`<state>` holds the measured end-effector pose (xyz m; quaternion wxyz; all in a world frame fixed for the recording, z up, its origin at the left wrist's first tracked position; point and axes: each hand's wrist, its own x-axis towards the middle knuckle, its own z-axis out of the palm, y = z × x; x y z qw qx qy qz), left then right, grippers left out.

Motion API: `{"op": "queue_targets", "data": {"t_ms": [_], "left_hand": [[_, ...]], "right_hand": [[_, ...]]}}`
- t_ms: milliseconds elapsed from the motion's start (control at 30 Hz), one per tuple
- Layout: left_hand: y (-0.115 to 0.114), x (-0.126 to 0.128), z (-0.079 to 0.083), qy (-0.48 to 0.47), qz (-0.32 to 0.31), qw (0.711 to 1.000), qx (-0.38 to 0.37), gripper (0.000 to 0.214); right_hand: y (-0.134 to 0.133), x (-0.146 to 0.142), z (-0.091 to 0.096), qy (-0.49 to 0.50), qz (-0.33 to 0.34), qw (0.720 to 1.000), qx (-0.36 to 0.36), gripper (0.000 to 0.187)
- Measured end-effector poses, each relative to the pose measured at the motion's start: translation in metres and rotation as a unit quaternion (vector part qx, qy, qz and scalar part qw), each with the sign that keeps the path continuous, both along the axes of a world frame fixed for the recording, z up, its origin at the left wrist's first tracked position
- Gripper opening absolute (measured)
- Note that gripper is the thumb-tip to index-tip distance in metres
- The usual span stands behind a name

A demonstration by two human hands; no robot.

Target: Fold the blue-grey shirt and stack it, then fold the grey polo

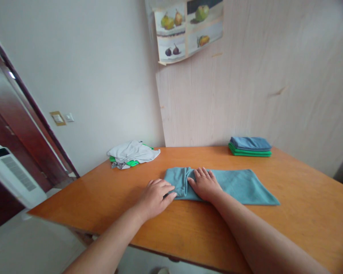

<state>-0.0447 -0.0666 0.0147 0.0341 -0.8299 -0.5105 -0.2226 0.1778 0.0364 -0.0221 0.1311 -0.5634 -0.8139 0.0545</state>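
A teal cloth garment [237, 184], folded into a long strip, lies flat across the middle of the table. Its left end is doubled over into a thicker, slightly creased section. My right hand [205, 184] presses flat on the strip just right of that fold, with fingers spread. At the lower left corner of the folded section is my left hand [157, 198], its fingers touching the fabric and its thumb apart from them. Neither hand is wrapped around anything that I can see.
On the wooden table [108, 198], a loose heap of grey and green clothes [134, 152] lies at the back left. A neat stack of folded blue and green clothes [250, 146] sits at the back right, near the wall. A white appliance [14, 175] stands left of the table.
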Motion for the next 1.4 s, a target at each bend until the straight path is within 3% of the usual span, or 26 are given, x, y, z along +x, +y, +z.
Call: {"op": "queue_targets", "data": {"t_ms": [200,433,600,800,1000,1400], "left_hand": [[0.034,0.002,0.004,-0.082,0.02,0.996,0.012,0.033],[0.076,0.026,-0.002,-0.074,-0.03,0.996,-0.04,0.035],[0.093,0.037,-0.011,-0.039,-0.041,0.995,-0.083,0.039],[0.099,0.035,-0.019,0.045,-0.018,0.993,-0.104,0.051],[0.095,0.038,-0.014,0.1,0.023,0.983,-0.15,0.057],[0.087,0.042,-0.017,0.052,0.033,0.986,-0.152,0.057]], "right_hand": [[0.0,0.0,-0.001,-0.005,-0.001,1.0,0.009,0.076],[-0.001,0.0,0.001,-0.009,0.0,1.0,0.006,0.077],[-0.002,0.001,0.002,-0.006,0.003,1.0,0.005,0.078],[-0.002,0.001,0.001,0.002,0.006,1.0,0.011,0.078],[-0.001,0.001,0.001,0.006,0.01,1.0,0.01,0.077],[0.0,0.004,-0.001,0.012,0.017,0.999,0.025,0.067]]}}
